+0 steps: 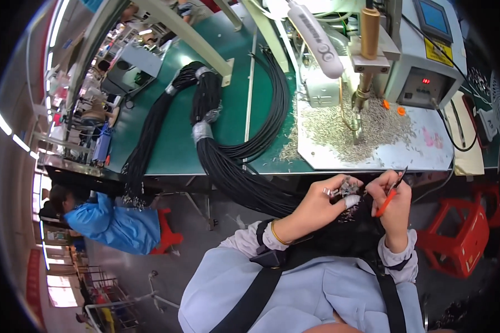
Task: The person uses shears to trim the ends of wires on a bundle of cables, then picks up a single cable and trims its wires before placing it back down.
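My left hand [315, 206] is closed around a cluster of small silvery metal connector ends [347, 187], just off the bench's front edge. White wrapping covers the tip of its thumb. Close beside it, my right hand [391, 206] grips small orange-handled cutters [385, 203] with a dark pointed tip facing up and away from me. Below my hands, more small metal ends show against dark material in my lap. A thick bundle of black cables [222, 166] runs over the bench edge toward my left hand; where it ends is hidden.
A white work plate [428, 158] under a press [366, 66] carries many loose metal pieces [339, 130]. A grey control box [428, 83] stands at the right. Tied black cables [205, 94] lie on the green bench. Red stools [455, 236] are at right; a person in blue [114, 222] sits left.
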The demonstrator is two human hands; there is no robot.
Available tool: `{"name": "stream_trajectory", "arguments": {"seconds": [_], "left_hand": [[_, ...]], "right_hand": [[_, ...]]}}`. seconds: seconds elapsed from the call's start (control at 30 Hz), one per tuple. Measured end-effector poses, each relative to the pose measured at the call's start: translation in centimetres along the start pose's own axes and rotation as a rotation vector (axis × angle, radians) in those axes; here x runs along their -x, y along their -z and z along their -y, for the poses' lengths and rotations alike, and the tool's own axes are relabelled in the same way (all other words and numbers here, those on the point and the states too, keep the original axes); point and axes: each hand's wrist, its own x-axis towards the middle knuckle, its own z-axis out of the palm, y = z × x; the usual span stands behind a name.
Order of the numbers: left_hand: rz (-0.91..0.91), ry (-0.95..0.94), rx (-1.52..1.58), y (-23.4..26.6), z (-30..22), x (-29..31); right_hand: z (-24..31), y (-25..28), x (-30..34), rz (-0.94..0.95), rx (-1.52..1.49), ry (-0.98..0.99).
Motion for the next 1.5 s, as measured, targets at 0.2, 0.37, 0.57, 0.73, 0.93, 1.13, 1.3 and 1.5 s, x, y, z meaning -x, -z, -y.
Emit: {"name": "stream_trajectory", "arguments": {"seconds": [0.2,0.37,0.57,0.73,0.93,1.13,1.3,1.5], "left_hand": [[0.057,0.26,0.282,0.6,-0.6,0.8],[0.033,0.298,0.563,1.1,-0.5,0.9],[0.092,0.384,0.678,1.9,-1.2,0.9],[0.061,0.402,0.674,2.0,-1.2,0.9],[0.052,0.405,0.47,1.5,-1.4,0.6],[0.048,0.478,0.465,0.8,-0.7,0.0],[0.095,0.55,0.566,0.7,-0.3,-0.9],[0.099,0.572,0.569,-0.2,-0.2,-0.2]], "right_hand": [[-1.9,-2.2,-0.3,-0.294,0.507,0.51],[-1.1,-3.0,0.9,-0.313,0.923,0.94],[-1.7,-2.9,1.0,-0.175,0.82,0.921],[-2.2,-2.8,1.3,-0.081,0.347,0.583],[-1.4,-2.5,2.1,-0.076,0.199,0.345],[-2.3,-1.3,1.7,-0.115,0.496,0.529],[-2.7,-0.8,1.6,-0.187,0.514,0.574],[-3.0,-0.6,2.6,-0.223,0.596,0.539]]}}
